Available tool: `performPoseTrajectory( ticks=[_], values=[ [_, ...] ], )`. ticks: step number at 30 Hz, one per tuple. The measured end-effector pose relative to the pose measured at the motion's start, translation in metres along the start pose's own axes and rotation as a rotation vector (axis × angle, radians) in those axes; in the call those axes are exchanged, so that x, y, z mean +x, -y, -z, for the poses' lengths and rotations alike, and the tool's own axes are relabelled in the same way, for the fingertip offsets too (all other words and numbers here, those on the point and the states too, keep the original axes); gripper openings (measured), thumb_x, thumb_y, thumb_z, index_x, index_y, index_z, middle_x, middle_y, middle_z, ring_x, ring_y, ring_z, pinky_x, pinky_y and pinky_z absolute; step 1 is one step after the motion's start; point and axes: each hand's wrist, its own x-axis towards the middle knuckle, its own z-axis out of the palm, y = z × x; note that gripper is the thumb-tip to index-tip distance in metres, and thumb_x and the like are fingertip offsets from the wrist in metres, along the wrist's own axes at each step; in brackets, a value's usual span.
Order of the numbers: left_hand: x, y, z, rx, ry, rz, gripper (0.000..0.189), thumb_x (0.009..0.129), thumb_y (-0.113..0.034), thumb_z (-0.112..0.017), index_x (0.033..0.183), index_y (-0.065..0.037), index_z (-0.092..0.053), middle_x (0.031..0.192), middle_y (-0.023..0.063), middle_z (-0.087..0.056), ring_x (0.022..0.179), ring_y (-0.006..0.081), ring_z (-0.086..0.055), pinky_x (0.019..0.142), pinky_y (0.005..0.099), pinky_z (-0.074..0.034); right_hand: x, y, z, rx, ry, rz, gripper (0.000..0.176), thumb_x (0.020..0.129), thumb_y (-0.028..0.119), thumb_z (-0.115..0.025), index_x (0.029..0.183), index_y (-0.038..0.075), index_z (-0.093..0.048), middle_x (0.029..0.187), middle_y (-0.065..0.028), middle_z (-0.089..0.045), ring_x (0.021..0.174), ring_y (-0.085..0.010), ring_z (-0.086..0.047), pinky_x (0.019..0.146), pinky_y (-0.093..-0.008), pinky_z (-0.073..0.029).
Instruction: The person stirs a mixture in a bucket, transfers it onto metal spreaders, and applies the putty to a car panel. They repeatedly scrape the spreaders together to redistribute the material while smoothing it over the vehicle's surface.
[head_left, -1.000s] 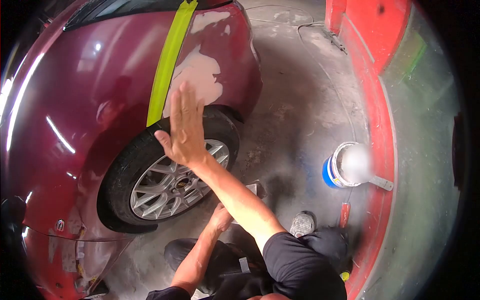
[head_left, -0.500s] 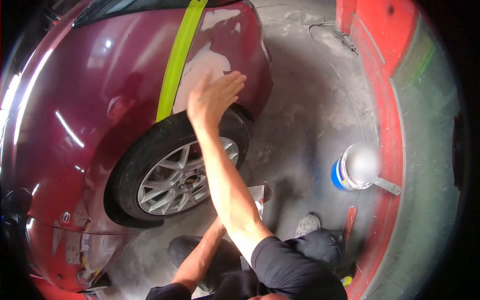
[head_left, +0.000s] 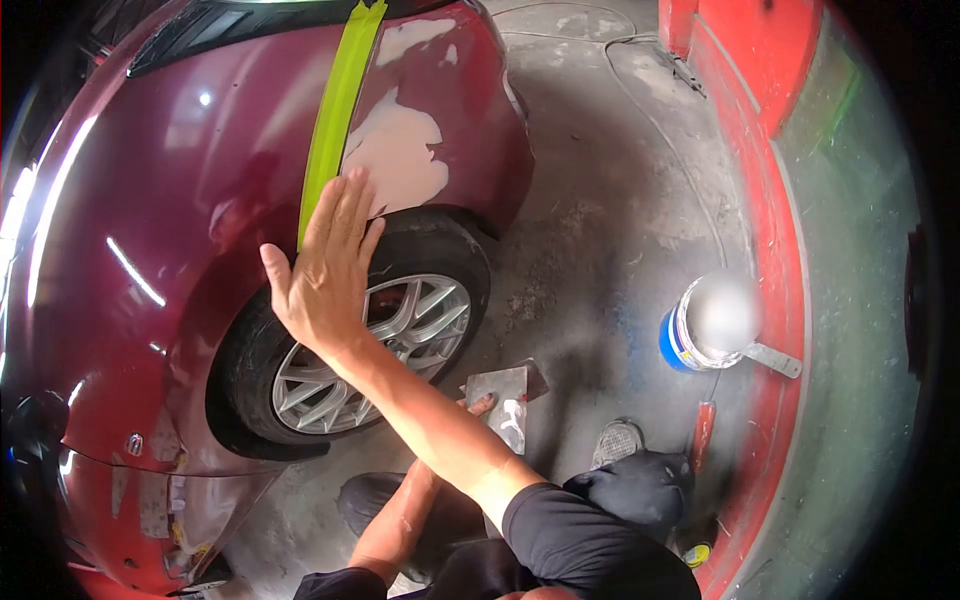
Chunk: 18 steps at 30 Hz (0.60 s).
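My right hand (head_left: 325, 265) is open, fingers outstretched, back towards me, above the wheel arch of a dark red car (head_left: 225, 130). Its fingertips overlap the lower edge of a pale filler patch (head_left: 405, 150) and the lower part of a yellow-green tape strip (head_left: 335, 110). Below the right forearm, my left hand (head_left: 480, 405) grips a flat metal plate (head_left: 500, 385) with white paste smeared on it. Most of the left hand is hidden behind the forearm and plate.
Beneath the arch is a tyre (head_left: 470, 255) with a silver rim (head_left: 430, 315). A blue-and-white bucket (head_left: 680, 340) stands on the floor at right, a flat metal tool (head_left: 773, 360) by its rim. A red wall base (head_left: 775, 230) curves along the right; a cable (head_left: 680, 150) crosses the floor.
My right hand has swung left and down, from over the filler patch to the lower end of the tape. More of my left hand and its plate now shows.
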Motion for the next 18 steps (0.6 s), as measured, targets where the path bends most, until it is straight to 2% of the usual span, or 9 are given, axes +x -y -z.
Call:
performPoseTrajectory(
  ticks=[1, 2, 4, 6, 8, 10, 13, 16, 18],
  values=[
    [0.006, 0.012, -0.004, -0.03, 0.002, -0.096, 0.044, 0.103, -0.023, -0.049, 0.141, -0.001, -0.049, 0.137, 0.0129, -0.054, 0.122, 0.0183, -0.051, 0.109, 0.0332, -0.035, -0.001, -0.009, -0.004, -0.021, -0.016, 0.044, 0.089, 0.102, 0.053, -0.036, 0.151, -0.014, -0.005, 0.155, -0.0404, -0.005, 0.145, -0.0554, -0.007, 0.112, -0.0691, -0.014],
    [0.027, 0.059, -0.02, -0.132, -0.018, -0.284, 0.044, 0.103, -0.022, -0.049, 0.142, -0.001, -0.048, 0.137, 0.0126, -0.054, 0.123, 0.0188, -0.052, 0.11, 0.0327, -0.035, 0.008, -0.016, 0.0, -0.042, -0.025, 0.084, 0.089, 0.101, 0.055, -0.034, 0.151, -0.014, -0.006, 0.156, -0.0394, -0.006, 0.146, -0.0543, -0.008, 0.113, -0.068, -0.014],
    [0.039, 0.084, -0.027, -0.544, 0.007, -0.366, 0.042, 0.101, -0.019, -0.054, 0.138, 0.0, -0.051, 0.134, 0.0133, -0.057, 0.119, 0.0201, -0.056, 0.106, 0.033, -0.04, 0.037, -0.037, 0.007, -0.077, -0.035, 0.159, 0.091, 0.101, 0.06, -0.03, 0.152, -0.012, -0.009, 0.157, -0.0372, -0.006, 0.147, -0.052, -0.01, 0.114, -0.0657, -0.015],
    [0.045, 0.076, -0.026, -1.154, 0.096, -0.143, 0.038, 0.096, -0.014, -0.064, 0.129, 0.003, -0.057, 0.127, 0.0152, -0.063, 0.11, 0.0217, -0.063, 0.098, 0.0345, -0.049, 0.071, -0.066, 0.014, 0.023, -0.106, 0.173, 0.089, 0.101, 0.06, -0.03, 0.153, -0.01, -0.01, 0.158, -0.035, -0.008, 0.147, -0.0515, -0.011, 0.114, -0.0654, -0.015],
    [0.035, 0.062, -0.019, -1.119, -0.006, -0.034, 0.03, 0.099, -0.014, -0.06, 0.12, 0.007, -0.061, 0.113, 0.0136, -0.069, 0.108, 0.0212, -0.065, 0.093, 0.034, -0.052, 0.081, -0.087, 0.018, 0.004, -0.116, 0.215, 0.086, 0.102, 0.056, -0.033, 0.153, -0.008, -0.012, 0.158, -0.0343, -0.01, 0.146, -0.0521, -0.014, 0.113, -0.0655, -0.017],
    [0.043, 0.068, -0.022, -0.999, -0.052, -0.011, 0.031, 0.1, -0.016, -0.059, 0.12, 0.007, -0.061, 0.113, 0.0133, -0.069, 0.106, 0.0212, -0.065, 0.091, 0.0334, -0.053, 0.071, -0.097, 0.017, 0.014, -0.124, 0.288, 0.085, 0.102, 0.055, -0.034, 0.153, -0.008, -0.012, 0.158, -0.0342, -0.011, 0.146, -0.0525, -0.014, 0.113, -0.0659, -0.017],
    [0.06, 0.082, -0.026, -0.625, -0.037, -0.13, 0.032, 0.099, -0.019, -0.061, 0.121, 0.005, -0.061, 0.111, 0.0117, -0.069, 0.104, 0.0209, -0.065, 0.09, 0.0335, -0.054, 0.042, -0.1, 0.015, 0.038, -0.094, 0.294, 0.084, 0.102, 0.054, -0.036, 0.153, -0.008, -0.011, 0.158, -0.0347, -0.01, 0.145, -0.0538, -0.013, 0.112, -0.0668, -0.015],
    [0.064, 0.086, -0.035, -1.201, 0.006, -0.083, 0.035, 0.097, -0.02, -0.063, 0.124, 0.003, -0.059, 0.113, 0.0114, -0.067, 0.102, 0.0208, -0.065, 0.087, 0.0343, -0.055, 0.019, -0.102, 0.012, 0.057, -0.078, 0.28, 0.085, 0.102, 0.055, -0.036, 0.154, -0.007, -0.009, 0.158, -0.035, -0.008, 0.146, -0.0543, -0.011, 0.112, -0.0675, -0.014],
    [0.064, 0.082, -0.031, -1.2, 0.12, -0.128, 0.038, 0.097, -0.018, -0.064, 0.127, 0.002, -0.056, 0.117, 0.0122, -0.066, 0.104, 0.0211, -0.065, 0.086, 0.0351, -0.055, 0.007, -0.101, 0.012, 0.081, -0.058, 0.255, 0.086, 0.101, 0.055, -0.036, 0.154, -0.007, -0.008, 0.158, -0.0349, -0.008, 0.146, -0.0539, -0.01, 0.113, -0.0672, -0.013]
  ],
)
